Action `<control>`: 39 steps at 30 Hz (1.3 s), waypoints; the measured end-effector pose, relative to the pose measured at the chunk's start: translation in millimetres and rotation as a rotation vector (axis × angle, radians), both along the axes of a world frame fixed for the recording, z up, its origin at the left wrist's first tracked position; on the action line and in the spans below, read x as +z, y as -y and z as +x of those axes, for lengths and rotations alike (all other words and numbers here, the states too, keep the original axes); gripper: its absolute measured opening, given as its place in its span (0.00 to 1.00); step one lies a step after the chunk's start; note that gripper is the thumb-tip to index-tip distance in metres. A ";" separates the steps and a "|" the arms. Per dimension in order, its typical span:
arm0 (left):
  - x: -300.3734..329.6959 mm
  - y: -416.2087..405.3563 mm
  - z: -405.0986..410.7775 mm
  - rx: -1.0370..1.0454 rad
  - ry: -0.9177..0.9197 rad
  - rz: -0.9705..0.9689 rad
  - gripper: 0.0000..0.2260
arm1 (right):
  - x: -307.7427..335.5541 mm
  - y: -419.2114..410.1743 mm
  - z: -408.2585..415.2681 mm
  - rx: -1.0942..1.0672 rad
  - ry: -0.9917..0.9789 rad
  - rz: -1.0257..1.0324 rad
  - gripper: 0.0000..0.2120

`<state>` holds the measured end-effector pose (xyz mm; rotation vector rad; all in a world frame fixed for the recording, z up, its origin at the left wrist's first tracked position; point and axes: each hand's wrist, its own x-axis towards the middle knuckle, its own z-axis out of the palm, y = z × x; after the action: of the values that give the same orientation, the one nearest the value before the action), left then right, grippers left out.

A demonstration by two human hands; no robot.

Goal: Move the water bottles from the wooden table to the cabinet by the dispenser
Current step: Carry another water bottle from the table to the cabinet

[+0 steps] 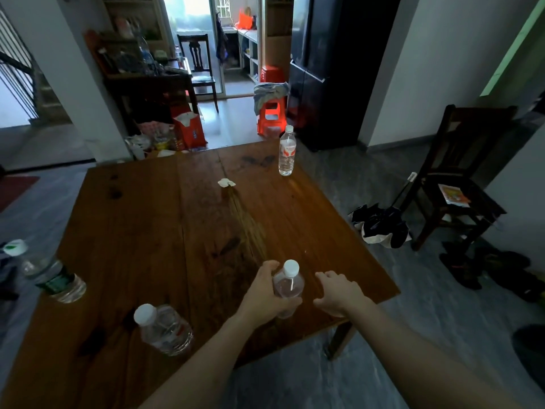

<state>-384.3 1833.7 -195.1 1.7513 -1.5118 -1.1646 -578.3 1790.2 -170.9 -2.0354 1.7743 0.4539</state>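
Several clear water bottles with white caps stand on the wooden table point(153, 219). My left hand point(264, 293) is wrapped around one bottle point(289, 283) near the table's front right corner. My right hand point(339, 290) hovers just to the right of that bottle, fingers spread, holding nothing. Another bottle point(163, 329) stands at the near left. A green-labelled bottle point(48, 273) is at the left edge. A red-labelled bottle point(287, 152) stands at the far right edge. The cabinet and dispenser are not recognisable in view.
A crumpled white scrap point(226, 182) lies mid-table. A dark wooden chair point(454, 184) and a bag point(380, 225) on the floor are to the right. Shoes point(486, 267) lie near the wall. A black fridge point(330, 69) and orange stools point(271, 113) stand beyond the table.
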 end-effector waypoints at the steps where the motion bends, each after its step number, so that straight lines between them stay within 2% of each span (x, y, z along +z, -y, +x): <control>1: -3.9 0.3 -3.7 0.019 -0.008 -0.019 0.35 | -2.5 -1.7 0.3 0.011 0.006 0.006 0.38; 3: -8.3 2.1 -7.6 0.030 -0.041 -0.049 0.26 | -7.2 -5.3 1.0 0.023 0.031 0.020 0.37; 6: 1.5 7.4 -8.0 0.018 -0.061 -0.106 0.23 | -15.0 -10.3 1.3 0.000 0.095 0.020 0.37; 8: 19.4 13.7 -4.5 -0.002 -0.075 -0.154 0.22 | -18.3 -11.3 1.5 -0.084 0.221 0.026 0.36; 10: 44.9 19.9 3.5 -0.056 -0.074 -0.173 0.23 | -17.2 -11.4 2.0 -0.274 0.478 0.069 0.34; 12: 72.1 23.5 12.8 -0.127 -0.060 -0.177 0.24 | -11.9 -12.9 4.3 -0.583 0.790 0.167 0.27; 15: 106.3 21.2 22.6 -0.166 -0.077 -0.248 0.28 | -9.1 -21.1 4.9 -1.049 1.200 0.456 0.17; 17: 124.2 17.7 26.3 -0.202 -0.074 -0.309 0.29 | -7.8 -25.3 2.4 -1.162 1.420 0.601 0.17; 19: 137.6 15.2 30.1 -0.240 -0.044 -0.348 0.28 | -4.0 -27.9 0.8 -1.168 1.544 0.678 0.19; 23: 149.2 13.9 36.4 -0.256 -0.042 -0.395 0.28 | 5.7 -28.2 5.2 -1.091 1.628 0.758 0.22; 39: 159.2 32.7 39.7 -0.301 -0.002 -0.432 0.28 | 31.7 -16.1 17.0 -0.974 1.624 0.843 0.24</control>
<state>-344.6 1800.9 -35.9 1.2664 -1.9049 -0.8828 -561.3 1806.3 -139.2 -0.3232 0.8967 -0.5624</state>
